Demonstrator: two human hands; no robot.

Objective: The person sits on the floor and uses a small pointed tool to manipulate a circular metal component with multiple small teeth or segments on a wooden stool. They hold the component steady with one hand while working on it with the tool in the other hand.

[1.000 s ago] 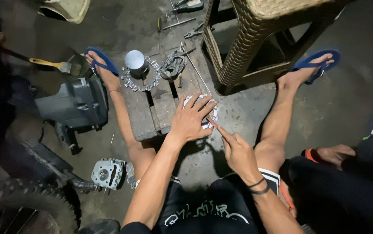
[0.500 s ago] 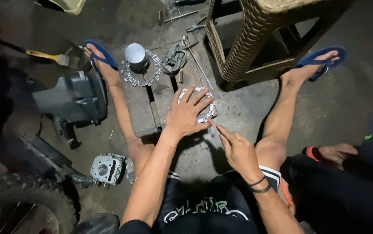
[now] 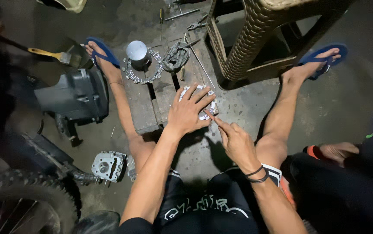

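Note:
I sit on the floor with legs spread around a wooden pallet (image 3: pixel 145 104). My left hand (image 3: pixel 187 112) lies flat, fingers spread, pressing on a toothed metal ring (image 3: pixel 211 107) at the pallet's right edge. My right hand (image 3: pixel 234 141) is beside it, its index finger touching the ring's near edge. Farther back on the pallet stand a metal piston (image 3: pixel 138 54) inside another toothed ring (image 3: pixel 145 77), and a dark metal part (image 3: pixel 175 58).
A woven stool (image 3: pixel 256 39) stands at back right. An engine cylinder head (image 3: pixel 107 165) lies by my left knee. A dark plastic cover (image 3: pixel 76 95), a paint brush (image 3: pixel 50 55), a tyre (image 3: pixel 17 195) and scattered tools (image 3: pixel 180 15) surround me. Another person's hand (image 3: pixel 336 151) rests at right.
The view has shifted slightly. My left hand stays pressed on the ring, and my right index finger has come in against its near edge.

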